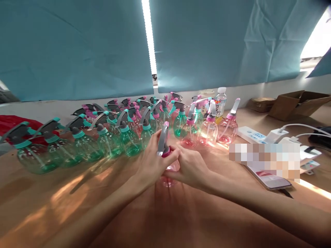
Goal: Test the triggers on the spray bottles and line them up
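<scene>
A clear pink spray bottle [168,182] with a grey and pink spray head [163,137] stands upright at the middle of the table, between my hands. My left hand [151,162] is closed around the spray head and pink collar, its thumb across the front. My right hand [193,167] wraps the bottle's right side just below the collar, with its fingertips close to my left thumb. Part of the bottle is hidden behind my fingers. Just beyond my hands stand a green spray bottle [130,141] and a pink spray bottle [189,136], both with spray heads on.
Several green and pink spray bottles fill the table's left and back. At right lie a phone [271,179], a white power strip [250,134] with plugged-in chargers and cables, and a blurred patch. An open cardboard box [294,108] and a labelled plastic bottle [221,101] stand farther back.
</scene>
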Demonstrator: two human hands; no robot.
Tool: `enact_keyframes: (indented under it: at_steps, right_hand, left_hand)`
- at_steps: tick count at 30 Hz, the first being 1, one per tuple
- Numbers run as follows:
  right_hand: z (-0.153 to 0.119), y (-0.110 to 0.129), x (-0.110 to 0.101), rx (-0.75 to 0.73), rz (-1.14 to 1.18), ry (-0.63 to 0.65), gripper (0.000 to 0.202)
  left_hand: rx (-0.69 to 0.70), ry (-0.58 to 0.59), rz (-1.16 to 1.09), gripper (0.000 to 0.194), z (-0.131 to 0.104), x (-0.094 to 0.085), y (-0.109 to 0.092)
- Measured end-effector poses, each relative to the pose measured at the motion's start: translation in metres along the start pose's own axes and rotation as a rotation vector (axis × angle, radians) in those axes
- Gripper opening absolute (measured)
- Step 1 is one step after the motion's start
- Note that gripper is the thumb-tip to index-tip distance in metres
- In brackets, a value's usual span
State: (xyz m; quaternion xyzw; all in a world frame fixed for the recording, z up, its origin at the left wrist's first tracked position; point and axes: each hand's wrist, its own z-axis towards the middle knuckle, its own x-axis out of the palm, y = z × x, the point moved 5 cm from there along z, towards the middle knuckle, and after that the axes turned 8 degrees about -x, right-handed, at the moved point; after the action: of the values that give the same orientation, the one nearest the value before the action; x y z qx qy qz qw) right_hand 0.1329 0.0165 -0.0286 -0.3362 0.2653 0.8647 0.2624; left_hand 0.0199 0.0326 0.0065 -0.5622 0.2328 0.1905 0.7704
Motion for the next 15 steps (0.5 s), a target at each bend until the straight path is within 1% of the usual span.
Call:
enact_keyframes:
  at_steps: [3, 4, 6, 8, 10, 12, 13, 15]
  right_hand:
    - [-0.008, 0.013, -0.002, -0.116, 0.039, -0.089, 0.05]
    - [-0.009, 0.014, -0.003, -0.148, 0.075, -0.092, 0.052]
    - [-0.012, 0.008, -0.002, -0.188, 0.201, -0.04, 0.054]
    - [-0.016, -0.004, 0.002, -0.18, 0.347, 0.052, 0.052]
    - [-0.021, -0.023, 0.01, -0.107, 0.407, 0.118, 0.043]
    - [-0.025, -0.043, 0.02, -0.009, 0.353, 0.142, 0.032]
    - [-0.026, -0.05, 0.025, -0.001, 0.313, 0.145, 0.03]
    - [-0.025, -0.057, 0.038, -0.057, 0.28, 0.172, 0.025]
  left_hand:
    - [0.034, 0.002, -0.11, 0.043, -0.006, 0.001, -0.008]
    - [0.049, 0.003, -0.146, 0.04, -0.008, 0.001, -0.009]
    - [0.07, 0.008, -0.189, 0.038, -0.012, -0.002, -0.008]
    - [0.08, 0.007, -0.192, 0.038, -0.015, -0.006, -0.005]
    - [0.079, -0.014, -0.161, 0.035, -0.014, -0.011, -0.002]
    - [0.069, -0.038, -0.131, 0.029, -0.01, -0.015, 0.003]
    - [0.064, -0.046, -0.126, 0.026, -0.007, -0.016, 0.005]
    - [0.068, -0.046, -0.133, 0.026, -0.001, -0.016, 0.009]
